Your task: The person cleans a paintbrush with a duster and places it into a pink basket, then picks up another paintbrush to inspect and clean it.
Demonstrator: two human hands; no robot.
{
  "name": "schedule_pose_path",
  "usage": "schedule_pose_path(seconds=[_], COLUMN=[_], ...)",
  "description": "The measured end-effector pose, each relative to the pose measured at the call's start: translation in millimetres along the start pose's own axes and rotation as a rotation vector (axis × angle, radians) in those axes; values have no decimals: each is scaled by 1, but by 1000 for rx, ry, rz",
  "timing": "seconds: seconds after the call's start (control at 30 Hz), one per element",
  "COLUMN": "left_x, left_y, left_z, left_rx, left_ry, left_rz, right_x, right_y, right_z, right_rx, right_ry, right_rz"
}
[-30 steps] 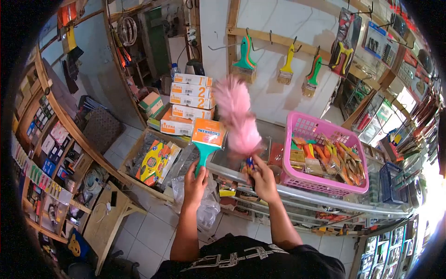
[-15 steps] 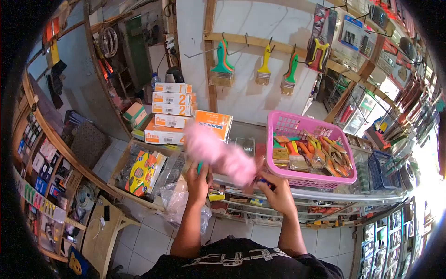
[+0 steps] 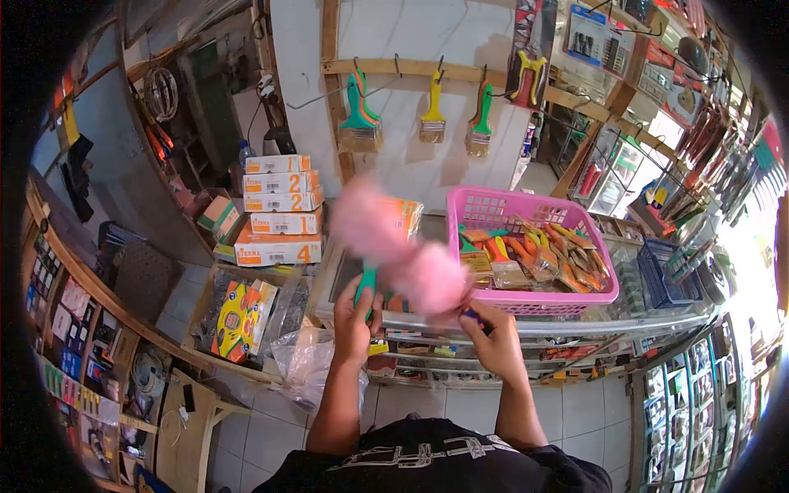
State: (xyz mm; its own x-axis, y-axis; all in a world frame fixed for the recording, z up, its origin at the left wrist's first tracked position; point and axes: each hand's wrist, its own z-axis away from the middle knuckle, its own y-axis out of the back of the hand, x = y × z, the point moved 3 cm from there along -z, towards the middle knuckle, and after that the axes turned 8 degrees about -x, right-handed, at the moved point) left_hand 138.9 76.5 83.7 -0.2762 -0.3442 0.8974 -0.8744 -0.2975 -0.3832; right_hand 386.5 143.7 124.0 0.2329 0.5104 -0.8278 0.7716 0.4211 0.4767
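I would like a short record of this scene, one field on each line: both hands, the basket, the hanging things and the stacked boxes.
Left hand: holds a brush by its green handle
Right hand: holds a pink duster, blurred, partly hiding the brush
Basket: pink, on the glass counter, with many brushes inside
Hanging: three paintbrushes on wall hooks, the middle one yellow-handled
Boxes: five, white and orange, stacked

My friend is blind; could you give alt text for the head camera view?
A person's right hand holds a blurred pink duster by a green-handled item, partly hidden, in the left hand. A pink basket of brushes sits on a glass counter, with more brushes hanging on the wall.
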Motion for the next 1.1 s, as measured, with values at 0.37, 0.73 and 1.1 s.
schedule_pose_path(seconds=[0.37,0.73,1.1], left_x=[1,14,-3], left_y=[-20,-16,-5], left_z=[2,1,0], left_rx=[91,-56,-52], left_ry=[-1,-22,17], left_rz=[152,-3,90], right_x=[-9,1,4], right_y=[4,11,6], right_z=[8,4,6], right_rx=[-18,68,51], right_ry=[137,-39,-3], right_rz=[49,7,-33])
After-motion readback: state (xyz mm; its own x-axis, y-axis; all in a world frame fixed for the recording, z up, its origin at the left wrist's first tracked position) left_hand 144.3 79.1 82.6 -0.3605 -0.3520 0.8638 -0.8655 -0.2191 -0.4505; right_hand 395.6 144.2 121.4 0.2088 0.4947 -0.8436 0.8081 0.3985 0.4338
